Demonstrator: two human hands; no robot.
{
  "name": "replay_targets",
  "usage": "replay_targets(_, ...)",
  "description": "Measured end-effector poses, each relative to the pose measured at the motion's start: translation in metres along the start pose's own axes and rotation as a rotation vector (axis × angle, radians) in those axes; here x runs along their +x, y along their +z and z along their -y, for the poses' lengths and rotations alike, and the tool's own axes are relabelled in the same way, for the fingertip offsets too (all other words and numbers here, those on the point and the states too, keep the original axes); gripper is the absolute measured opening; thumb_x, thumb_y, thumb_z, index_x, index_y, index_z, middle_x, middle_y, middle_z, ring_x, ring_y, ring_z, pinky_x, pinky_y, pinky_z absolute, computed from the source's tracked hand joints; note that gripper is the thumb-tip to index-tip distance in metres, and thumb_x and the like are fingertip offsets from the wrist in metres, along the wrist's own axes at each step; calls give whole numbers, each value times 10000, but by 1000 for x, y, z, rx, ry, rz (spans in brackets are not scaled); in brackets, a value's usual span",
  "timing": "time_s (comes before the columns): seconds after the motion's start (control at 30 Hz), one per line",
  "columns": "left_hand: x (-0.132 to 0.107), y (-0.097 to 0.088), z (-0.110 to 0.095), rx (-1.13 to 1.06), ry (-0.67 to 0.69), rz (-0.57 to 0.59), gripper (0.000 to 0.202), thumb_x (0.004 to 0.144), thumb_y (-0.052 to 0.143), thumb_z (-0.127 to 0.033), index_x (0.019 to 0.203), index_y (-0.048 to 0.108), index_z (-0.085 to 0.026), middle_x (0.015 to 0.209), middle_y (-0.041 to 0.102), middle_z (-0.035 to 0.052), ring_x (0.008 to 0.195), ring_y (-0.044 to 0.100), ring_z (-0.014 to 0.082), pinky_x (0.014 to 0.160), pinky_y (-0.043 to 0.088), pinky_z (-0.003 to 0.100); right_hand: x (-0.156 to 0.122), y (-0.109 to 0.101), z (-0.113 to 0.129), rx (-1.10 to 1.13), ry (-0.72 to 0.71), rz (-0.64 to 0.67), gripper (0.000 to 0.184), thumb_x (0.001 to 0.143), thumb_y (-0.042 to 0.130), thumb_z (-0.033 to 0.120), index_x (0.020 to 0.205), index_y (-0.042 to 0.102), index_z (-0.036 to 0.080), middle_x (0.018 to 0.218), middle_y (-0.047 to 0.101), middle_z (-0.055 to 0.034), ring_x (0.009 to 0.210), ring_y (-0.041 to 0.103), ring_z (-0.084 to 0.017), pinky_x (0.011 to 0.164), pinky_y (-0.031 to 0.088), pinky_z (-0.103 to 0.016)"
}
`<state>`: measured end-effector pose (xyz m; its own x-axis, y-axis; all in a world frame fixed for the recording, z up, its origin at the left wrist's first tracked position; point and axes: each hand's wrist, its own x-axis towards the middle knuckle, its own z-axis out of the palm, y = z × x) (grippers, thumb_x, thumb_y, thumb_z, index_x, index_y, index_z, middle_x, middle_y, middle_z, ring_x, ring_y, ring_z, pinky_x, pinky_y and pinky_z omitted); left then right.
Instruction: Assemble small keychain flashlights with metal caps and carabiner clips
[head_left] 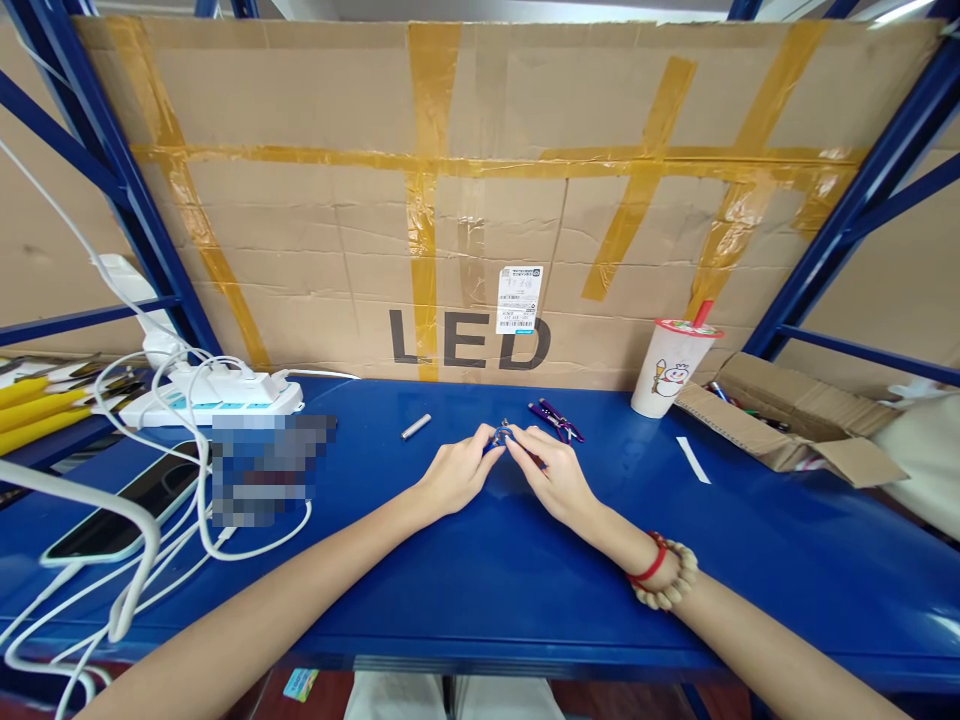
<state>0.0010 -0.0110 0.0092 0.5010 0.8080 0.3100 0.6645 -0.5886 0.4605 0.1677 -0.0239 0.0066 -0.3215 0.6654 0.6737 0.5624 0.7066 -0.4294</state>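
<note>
Both my hands meet at the middle of the blue table (480,560). My left hand (454,472) and my right hand (551,475) pinch a small blue pen-like part (501,437) between their fingertips, with a bit of metal showing at its top. Just behind my right hand lie purple pen parts (556,418). A short silver tube (415,427) lies on the table to the left of my hands. My right wrist wears a red band and a bead bracelet (664,575).
A white cup with a red straw (671,368) stands at the back right, beside an open cardboard box (787,420). A white power strip (217,395) with cables and a phone (124,505) lie at the left. A taped cardboard sheet marked LED (480,200) forms the back wall.
</note>
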Motion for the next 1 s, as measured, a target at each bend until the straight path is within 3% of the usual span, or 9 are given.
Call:
replay_targets(0.23,2,-2,1,-32,-54,-9,227,932,260,-372,1046,394,-228,728,595,-23,742,616,179,671,426,266,1,1,-4,-62,21,25,333,922,352,334,1096,591,182,803,588,-64,717,565,-161,673,492,-286)
replay_targets(0.43,3,-1,4,-56,-35,-28,181,918,327,-370,1037,393,-251,1008,611,-5,931,599,191,734,438,276,-1,1,-11,-45,106,41,341,906,383,326,1194,530,217,976,612,-67,638,569,-130,669,510,-297)
replay_targets(0.53,4,1,6,-58,-8,-29,180,914,349,-378,1033,391,-249,1030,605,-5,956,593,191,743,445,277,0,0,-12,-11,146,58,348,900,395,330,1209,509,218,1064,608,-60,561,542,-102,688,512,-306)
replay_targets(0.73,4,5,10,-41,54,-19,181,904,387,-367,1028,387,-235,1031,601,18,952,597,203,752,459,296,1,-3,-10,-24,128,100,310,888,430,346,1133,561,209,1070,615,-55,857,594,-165,774,487,-310)
replay_targets(1.0,3,6,12,-47,88,-30,173,894,420,-338,1025,390,-230,1042,595,23,982,583,190,811,458,293,0,-8,-11,-93,122,157,246,870,477,362,1034,604,229,984,641,-21,845,605,-154,751,478,-259)
